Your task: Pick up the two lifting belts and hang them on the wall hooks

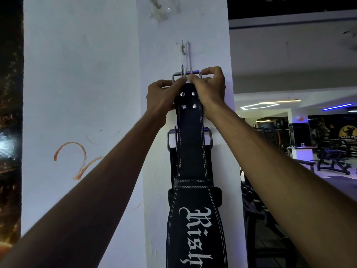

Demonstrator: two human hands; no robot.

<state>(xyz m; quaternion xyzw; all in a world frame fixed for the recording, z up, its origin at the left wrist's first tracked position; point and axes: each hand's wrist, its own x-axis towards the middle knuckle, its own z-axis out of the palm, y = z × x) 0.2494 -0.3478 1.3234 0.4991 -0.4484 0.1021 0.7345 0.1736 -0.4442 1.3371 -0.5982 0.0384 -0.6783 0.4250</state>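
A black leather lifting belt [191, 144] with white stitching and white lettering hangs straight down the white pillar. Both hands grip its top end. My left hand [164, 95] pinches the left side of its steel buckle [186, 75]; my right hand [209, 88] pinches the right side. The buckle sits at a small white wall hook [184, 71]. A second white hook [182, 48] is fixed higher up, with nothing on it. Behind the front belt a second black belt [172, 161] hangs lower, its steel buckle [171, 139] showing on both sides.
The white pillar [87, 93] has an orange scrawl at lower left. A dark panel borders the left edge. To the right the gym floor opens up, with benches [332, 163], racks and blue strip lights.
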